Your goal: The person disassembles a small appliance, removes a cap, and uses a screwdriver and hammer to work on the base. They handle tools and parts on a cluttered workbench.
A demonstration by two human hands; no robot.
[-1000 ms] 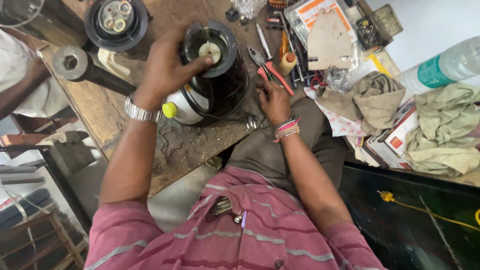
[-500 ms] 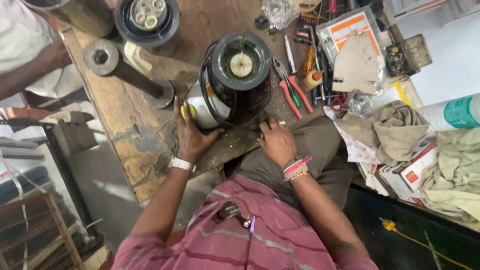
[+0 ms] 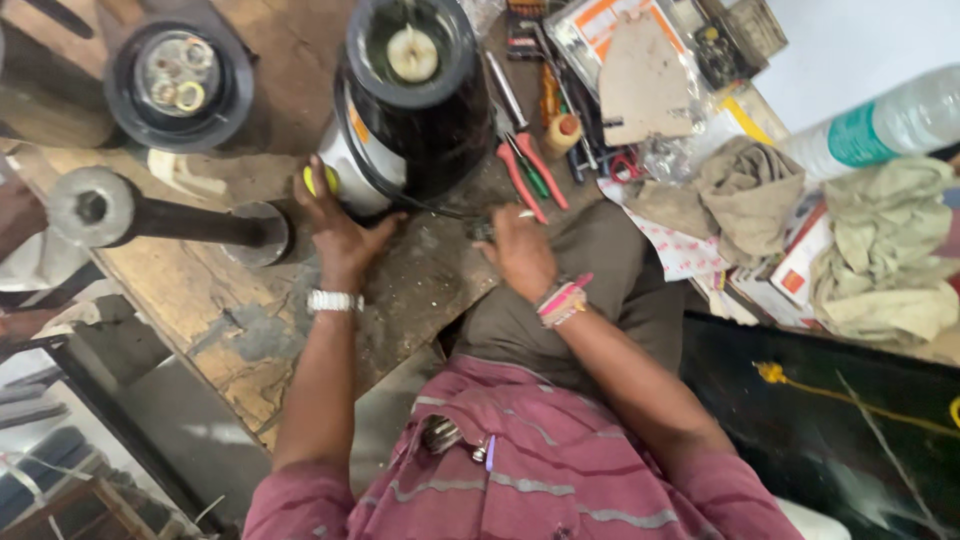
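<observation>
Mixer: a black and silver mixer base [image 3: 400, 110] stands upright on the wooden bench [image 3: 240, 330], its open top with a pale hub facing the camera; its long axis runs straight up toward the lens.
Left hand: the left hand [image 3: 340, 225] is spread wide against the lower silver side of the mixer, thumb by a yellow knob [image 3: 312, 180], fingers pressed to the casing (touching, not wrapped round).
Right hand: the right hand [image 3: 520, 250] lies just beside the mixer's base, curled narrowly over something small and dark at the bench edge; I cannot tell what it pinches.
Which is nearer: the left hand, already on the body; the mixer lies ahead of both hands and a little to the left of the right one.
Cord: a black cord [image 3: 440, 205] runs from the mixer's foot toward the right hand.
Around: red-handled pliers [image 3: 530, 165] lie just right of the mixer, a small bottle [image 3: 562, 132] beyond them, rags [image 3: 750, 190] and a plastic bottle [image 3: 880, 125] well apart to the right.
In the way: a black post [image 3: 170, 220] lies on its side to the left, near the left wrist; a second round unit [image 3: 178, 80] stands behind it.
</observation>
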